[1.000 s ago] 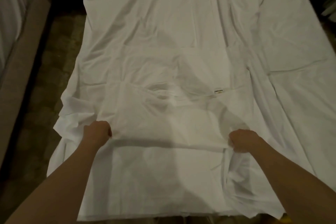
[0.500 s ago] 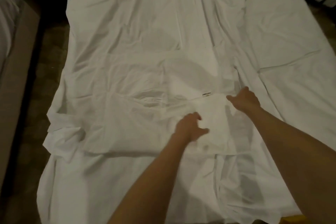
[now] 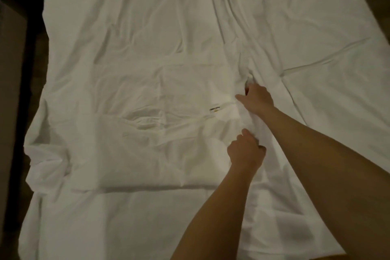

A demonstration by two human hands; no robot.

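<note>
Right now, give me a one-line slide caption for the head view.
The left hand and right hand grip the right edge of the folded white sheet near its small label.

Label on sheet, right of centre; right hand just right of label; left hand nearer camera.

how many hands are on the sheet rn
2. The left hand pinches bunched fabric of the white sheet near its folded middle. The right hand is just beyond it, fingers curled into a crease right of the small label.
</note>
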